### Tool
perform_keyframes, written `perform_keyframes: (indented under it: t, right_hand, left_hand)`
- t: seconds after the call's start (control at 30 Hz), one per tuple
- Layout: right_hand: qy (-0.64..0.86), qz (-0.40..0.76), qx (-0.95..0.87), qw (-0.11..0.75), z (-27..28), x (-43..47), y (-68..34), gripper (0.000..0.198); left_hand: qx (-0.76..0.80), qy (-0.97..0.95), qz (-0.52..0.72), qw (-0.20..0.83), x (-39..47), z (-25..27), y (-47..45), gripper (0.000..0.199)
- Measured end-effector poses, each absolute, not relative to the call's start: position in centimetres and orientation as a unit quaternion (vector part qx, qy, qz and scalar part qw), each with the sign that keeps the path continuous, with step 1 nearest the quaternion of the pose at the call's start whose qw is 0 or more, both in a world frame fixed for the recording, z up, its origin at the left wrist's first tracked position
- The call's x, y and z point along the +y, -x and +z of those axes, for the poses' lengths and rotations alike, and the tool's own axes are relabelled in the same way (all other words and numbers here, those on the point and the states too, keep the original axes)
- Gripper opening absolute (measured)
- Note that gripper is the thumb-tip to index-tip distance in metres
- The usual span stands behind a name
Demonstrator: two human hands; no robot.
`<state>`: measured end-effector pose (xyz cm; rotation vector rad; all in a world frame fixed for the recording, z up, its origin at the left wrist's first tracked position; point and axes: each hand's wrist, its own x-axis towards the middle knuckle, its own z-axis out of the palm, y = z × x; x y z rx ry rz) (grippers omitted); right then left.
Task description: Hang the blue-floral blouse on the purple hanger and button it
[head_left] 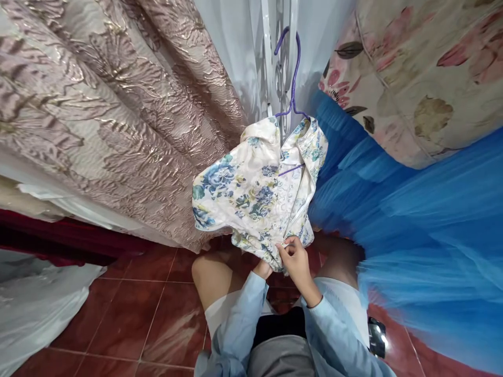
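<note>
A short-sleeved, collared shirt (251, 193), white with blue and green flowers, hangs from a purple hanger (295, 78). Its front is unfastened at the top, where part of the hanger shows through the gap. My right hand (296, 262) is closed at the lower front edge, pinching the cloth between thumb and fingertips. My left hand (262, 269) reaches in behind the bottom hem from the left. The cloth covers its fingers, so their grip cannot be seen.
Pink cloth with raised metallic flowers (129, 115) hangs at left. On the right are blue tulle (412, 225) and flower-printed fabric (416, 78). A white metal frame (267, 52) stands behind the hanger. White cloth (43, 298) reaches the red tiled floor (173, 319). A dark shiny object (377, 337) lies at right.
</note>
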<state>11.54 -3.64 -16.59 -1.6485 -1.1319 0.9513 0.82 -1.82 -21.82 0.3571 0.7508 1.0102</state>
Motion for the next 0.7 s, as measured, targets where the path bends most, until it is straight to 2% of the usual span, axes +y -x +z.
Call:
perform_keyframes:
  t: [0.17,0.27,0.33,0.43,0.53,0.63,0.7]
  right_hand:
    - [0.705,0.353,-0.466,0.403,-15.9,-3.1,-12.7,0.040]
    - [0.702,0.347,-0.492,0.381,-16.0,-2.6,-13.2,0.037]
    - [0.688,0.360,-0.503,0.380,-16.3,-2.4,-13.5,0.035]
    - [0.656,0.399,-0.505,0.395,-17.2,-2.4,-14.0,0.034]
    - [0.631,0.433,-0.494,0.414,-17.9,-2.7,-14.2,0.033]
    - [0.609,0.458,-0.493,0.419,-18.0,-2.9,-13.4,0.031]
    - [0.588,0.481,-0.496,0.421,-17.6,-3.0,-12.3,0.029]
  left_hand:
    - [0.341,-0.160,0.450,0.810,-2.2,-21.6,-2.0,0.051]
    - [0.377,-0.127,0.479,0.783,-1.9,-22.1,-2.5,0.045]
    - [0.430,-0.093,0.534,0.722,-1.3,-22.7,-2.3,0.041]
    - [0.552,-0.080,0.640,0.528,-1.2,-23.8,-1.2,0.035]
    - [0.605,-0.211,0.679,0.357,-3.2,-25.0,-0.1,0.028]
    - [0.564,-0.379,0.637,0.365,-5.9,-25.7,-0.4,0.024]
    - [0.547,-0.436,0.596,0.394,-6.6,-25.7,-1.1,0.031]
